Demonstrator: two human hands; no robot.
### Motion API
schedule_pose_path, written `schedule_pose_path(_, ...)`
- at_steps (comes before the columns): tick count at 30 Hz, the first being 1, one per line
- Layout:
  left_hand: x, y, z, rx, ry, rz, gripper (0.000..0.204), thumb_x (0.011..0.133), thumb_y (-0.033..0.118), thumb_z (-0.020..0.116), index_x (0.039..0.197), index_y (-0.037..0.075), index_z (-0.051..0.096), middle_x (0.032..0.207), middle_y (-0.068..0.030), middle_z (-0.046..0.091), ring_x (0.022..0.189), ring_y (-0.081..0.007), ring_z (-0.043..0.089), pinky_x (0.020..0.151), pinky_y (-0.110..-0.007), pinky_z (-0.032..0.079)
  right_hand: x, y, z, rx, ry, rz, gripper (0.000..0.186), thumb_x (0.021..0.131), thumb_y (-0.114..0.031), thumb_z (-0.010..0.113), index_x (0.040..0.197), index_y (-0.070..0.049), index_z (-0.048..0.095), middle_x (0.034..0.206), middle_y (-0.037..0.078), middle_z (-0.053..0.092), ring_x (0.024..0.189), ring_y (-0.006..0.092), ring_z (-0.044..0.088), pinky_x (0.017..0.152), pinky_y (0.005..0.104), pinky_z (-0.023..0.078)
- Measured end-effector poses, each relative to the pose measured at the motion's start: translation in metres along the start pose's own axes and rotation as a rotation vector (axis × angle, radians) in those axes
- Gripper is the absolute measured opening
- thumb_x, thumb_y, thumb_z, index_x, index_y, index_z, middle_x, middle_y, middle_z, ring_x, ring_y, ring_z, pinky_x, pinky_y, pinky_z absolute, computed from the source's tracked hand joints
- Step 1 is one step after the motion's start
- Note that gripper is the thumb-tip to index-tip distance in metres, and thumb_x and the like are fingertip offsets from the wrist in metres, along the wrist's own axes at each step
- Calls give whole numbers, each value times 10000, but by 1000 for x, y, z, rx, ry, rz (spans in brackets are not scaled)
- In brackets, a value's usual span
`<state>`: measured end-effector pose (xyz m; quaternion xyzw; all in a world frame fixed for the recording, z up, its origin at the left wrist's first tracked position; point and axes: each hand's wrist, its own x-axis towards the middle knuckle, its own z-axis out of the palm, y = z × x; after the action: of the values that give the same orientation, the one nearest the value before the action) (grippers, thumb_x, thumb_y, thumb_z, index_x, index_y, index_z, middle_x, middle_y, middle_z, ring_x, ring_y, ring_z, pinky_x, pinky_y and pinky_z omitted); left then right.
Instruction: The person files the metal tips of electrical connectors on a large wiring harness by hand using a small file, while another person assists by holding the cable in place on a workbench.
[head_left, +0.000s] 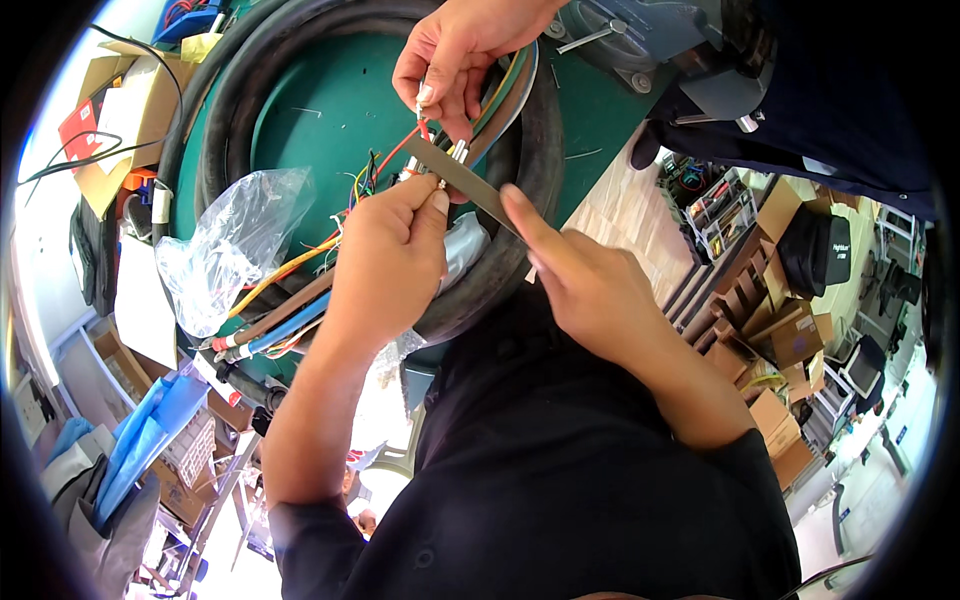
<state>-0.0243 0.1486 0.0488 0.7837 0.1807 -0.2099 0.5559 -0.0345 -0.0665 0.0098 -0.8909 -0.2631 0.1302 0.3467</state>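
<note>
My right hand (585, 275) grips a long flat grey-brown file (465, 182), its index finger laid along the top. The file reaches away to the upper left, over the fingertips of my left hand (395, 235). Those fingertips pinch a small metal terminal (441, 184) at the file's edge; most of it is hidden. A few silvery metal pins (459, 151) show just beyond the file. Across from me, another person's hand (455, 60) holds a red wire (424, 131) with a metal end.
Thick black cable (220, 130) lies coiled on the green tabletop (310, 110), around thinner coloured wires. A clear plastic bag (245, 240) rests on the coil's left side. At the back right stands a grey vise (630, 40); an open cardboard box (150, 110) is at left.
</note>
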Motion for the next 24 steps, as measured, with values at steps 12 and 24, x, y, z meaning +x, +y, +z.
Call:
schedule_pose_path(12,1,-6,1,-10,-45,24,250,1081,133,502,1102,-26,695,638,21,494,533,-62,469,520,-267,409,-19,8,1,-51,42,-24,701,938,-110,648,1591,-202,409,720,109,572,565,348,608,503,455,503)
schedule_pose_path(24,2,-3,1,-130,-42,-17,292,1098,180,495,1113,-27,700,586,46,483,479,-28,446,459,-214,341,-15,10,-4,-92,2,-10,687,933,-92,644,1579,-188,431,704,103,555,547,335,597,496,447,497)
